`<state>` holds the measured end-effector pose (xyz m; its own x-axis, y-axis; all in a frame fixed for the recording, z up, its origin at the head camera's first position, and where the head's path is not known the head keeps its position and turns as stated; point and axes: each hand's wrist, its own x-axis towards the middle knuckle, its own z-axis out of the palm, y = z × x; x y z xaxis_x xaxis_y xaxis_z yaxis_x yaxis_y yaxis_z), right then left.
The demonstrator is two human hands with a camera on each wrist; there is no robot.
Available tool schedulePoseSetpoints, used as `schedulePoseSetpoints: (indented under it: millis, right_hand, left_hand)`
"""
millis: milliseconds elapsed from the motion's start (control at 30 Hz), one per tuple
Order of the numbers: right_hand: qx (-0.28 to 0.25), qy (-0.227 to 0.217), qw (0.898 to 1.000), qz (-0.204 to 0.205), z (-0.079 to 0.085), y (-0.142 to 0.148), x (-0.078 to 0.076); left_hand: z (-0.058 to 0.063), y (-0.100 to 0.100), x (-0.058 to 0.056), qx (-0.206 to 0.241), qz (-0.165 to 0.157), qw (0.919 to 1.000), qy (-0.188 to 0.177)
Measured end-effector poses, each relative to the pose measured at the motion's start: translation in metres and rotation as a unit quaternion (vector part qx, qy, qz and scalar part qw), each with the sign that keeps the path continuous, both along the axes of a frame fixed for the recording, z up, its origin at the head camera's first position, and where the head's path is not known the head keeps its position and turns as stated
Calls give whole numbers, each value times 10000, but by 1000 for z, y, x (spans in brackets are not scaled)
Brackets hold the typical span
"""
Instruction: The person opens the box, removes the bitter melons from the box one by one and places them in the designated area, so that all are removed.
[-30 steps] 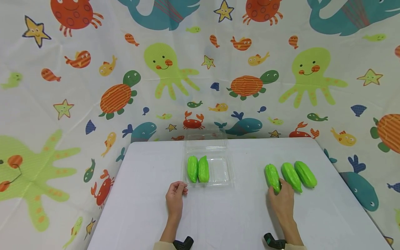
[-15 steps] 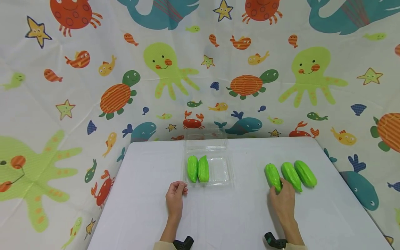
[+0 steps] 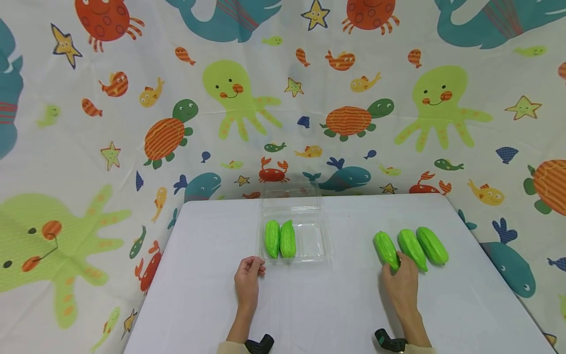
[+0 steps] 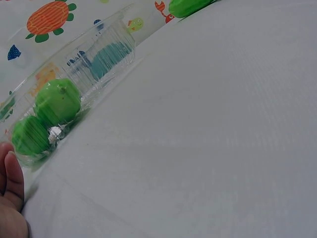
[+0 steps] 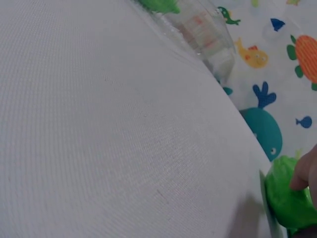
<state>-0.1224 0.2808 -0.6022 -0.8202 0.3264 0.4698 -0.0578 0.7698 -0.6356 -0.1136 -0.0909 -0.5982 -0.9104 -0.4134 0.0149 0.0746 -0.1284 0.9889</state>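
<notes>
So my right hand (image 3: pixel 401 285) had thumb and fingers pinched round the near end of the leftmost loose green vegetable (image 3: pixel 385 248), right side of the white table (image 3: pixel 327 307). Left hand (image 3: pixel 248 278)? Kinda lazy, fingers loosely curled beside the clear container (image 3: pixel 310 242).

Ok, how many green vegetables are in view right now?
5. The clear container holds a first vegetable and, right of it, a second vegetable. The right hand grips a third vegetable; a fourth vegetable and a fifth vegetable lie on the table to its right.
</notes>
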Motion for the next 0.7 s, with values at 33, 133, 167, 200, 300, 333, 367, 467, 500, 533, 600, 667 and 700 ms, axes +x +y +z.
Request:
schedulePoseSetpoints:
  millis: [33,133,167,200,300,333,367,467,500,533,600,667,700]
  right_hand:
    - [5,8,10000,-8,0,0,0]
    - [43,16,10000,-34,1,-1,1]
    - [37,9,10000,-43,1,-1,1]
    - [31,-17,10000,-52,2,-1,1]
    - [15,-136,9999,-102,2,-1,2]
    - [6,-155,9998,-115,2,-1,2]
    - [-1,-157,9998,-125,2,-1,2]
    - [13,-117,9998,-150,0,0,2]
    - [20,-82,9998,-153,-1,1,2]
    - [18,-32,9999,-147,-1,1,2]
    - [28,20,9999,-144,-2,2,3]
    - [39,55,9999,-135,-2,2,3]
    - [42,57,9999,-133,-1,2,3]
  left_hand:
    - [0,0,0,1,0,10000,4]
    - [1,-1,0,48,-5,10000,54]
    - [1,-1,0,68,-5,10000,64]
    - [1,-2,0,79,-8,9999,72]
    - [2,-2,0,110,-12,9999,65]
    - [2,-2,0,106,-12,9999,51]
    - [2,-2,0,98,-15,9999,39]
    - [2,-2,1,98,-29,9999,20]
    - [2,-2,1,98,-38,9999,18]
    - [2,-2,1,103,-45,9999,19]
    - [2,-3,1,114,-59,9999,26]
    - [2,-3,1,109,-69,9999,30]
    - [2,-3,1,101,-72,9999,32]
